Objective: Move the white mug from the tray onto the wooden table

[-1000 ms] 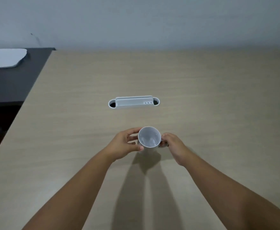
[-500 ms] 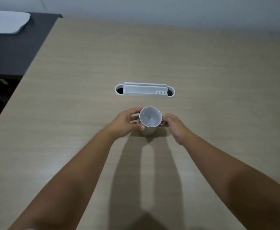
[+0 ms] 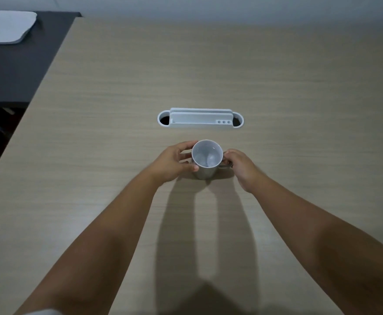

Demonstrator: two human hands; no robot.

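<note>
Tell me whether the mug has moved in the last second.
Yes: the mug is closer to the cable slot and more nearly in line with it than before.

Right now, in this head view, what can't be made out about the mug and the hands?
- Mug base: hidden by its own body; contact with the table unclear.
- Handle: mostly covered by the right hand.
- Left hand palm side: hidden.
- White tray: cut off by the left edge.
</note>
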